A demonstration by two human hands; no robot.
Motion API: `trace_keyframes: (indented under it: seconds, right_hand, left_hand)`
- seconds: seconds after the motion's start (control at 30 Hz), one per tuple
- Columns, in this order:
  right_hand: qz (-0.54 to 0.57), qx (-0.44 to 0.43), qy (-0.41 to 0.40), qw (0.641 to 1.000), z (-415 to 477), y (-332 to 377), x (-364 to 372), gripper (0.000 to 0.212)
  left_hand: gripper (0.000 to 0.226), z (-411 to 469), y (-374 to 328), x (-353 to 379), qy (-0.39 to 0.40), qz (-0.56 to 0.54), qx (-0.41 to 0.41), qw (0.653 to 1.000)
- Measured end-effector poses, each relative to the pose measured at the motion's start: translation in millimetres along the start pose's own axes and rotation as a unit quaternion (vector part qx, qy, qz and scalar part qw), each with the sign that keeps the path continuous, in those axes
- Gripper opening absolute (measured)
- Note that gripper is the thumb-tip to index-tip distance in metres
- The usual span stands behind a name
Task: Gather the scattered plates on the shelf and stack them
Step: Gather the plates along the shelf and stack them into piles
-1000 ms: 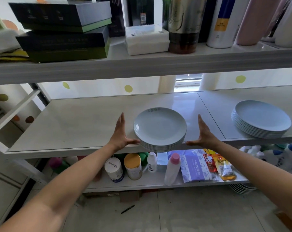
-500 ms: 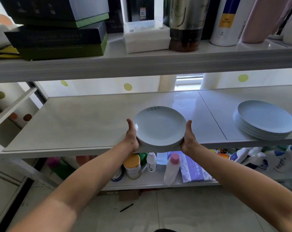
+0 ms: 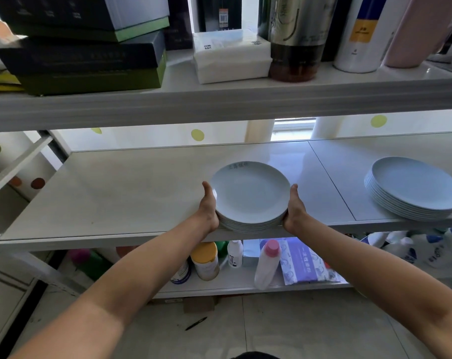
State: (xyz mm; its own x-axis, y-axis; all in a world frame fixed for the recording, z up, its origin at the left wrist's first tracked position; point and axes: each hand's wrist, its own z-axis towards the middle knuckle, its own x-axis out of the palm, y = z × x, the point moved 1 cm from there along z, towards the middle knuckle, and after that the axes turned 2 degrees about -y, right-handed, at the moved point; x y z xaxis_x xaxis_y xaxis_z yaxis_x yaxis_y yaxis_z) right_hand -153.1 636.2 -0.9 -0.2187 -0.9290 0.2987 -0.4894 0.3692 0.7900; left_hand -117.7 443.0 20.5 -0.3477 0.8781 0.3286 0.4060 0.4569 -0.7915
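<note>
A stack of several pale blue plates [image 3: 249, 194] sits at the front edge of the middle shelf [image 3: 121, 193], slightly overhanging it. My left hand [image 3: 209, 209] grips the stack's left side and my right hand [image 3: 294, 208] grips its right side, thumbs up along the rims. A second, larger stack of pale blue plates [image 3: 414, 186] stands at the right end of the same shelf, untouched.
The upper shelf [image 3: 219, 99] hangs low overhead with dark boxes [image 3: 85, 47], a tissue pack [image 3: 231, 55] and bottles. The lower shelf holds cans [image 3: 205, 260], bottles [image 3: 267, 263] and packets. A pen [image 3: 196, 323] lies on the floor.
Both hands were spread apart beside the middle stack; they closed in and now clasp it from both sides. The stack has barely shifted.
</note>
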Motion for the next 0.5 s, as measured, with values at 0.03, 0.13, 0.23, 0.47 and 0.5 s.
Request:
trace_keyframes:
  seconds: [0.03,0.13,0.23,0.47,0.5]
  right_hand:
    - [0.002,-0.003,-0.004,1.0,1,0,0,0.065]
    - [0.002,-0.005,-0.002,1.0,3,3,0,0.06]
    - [0.003,0.003,0.011,1.0,2,12,1,0.049]
    - [0.004,0.008,0.018,1.0,10,20,2,0.049]
    - [0.005,0.008,0.019,1.0,11,20,2,0.049]
  left_hand:
    - [0.074,1,1,0,0.0,0.004,0.002,1.0]
    - [0.072,7,-1,-1,0.008,0.032,0.014,0.999]
    - [0.069,11,-8,-3,0.007,0.054,0.028,0.998]
    - [0.07,22,-11,-2,0.007,0.051,0.024,0.998]
    - [0.07,23,-10,-2,0.007,0.05,0.022,0.998]
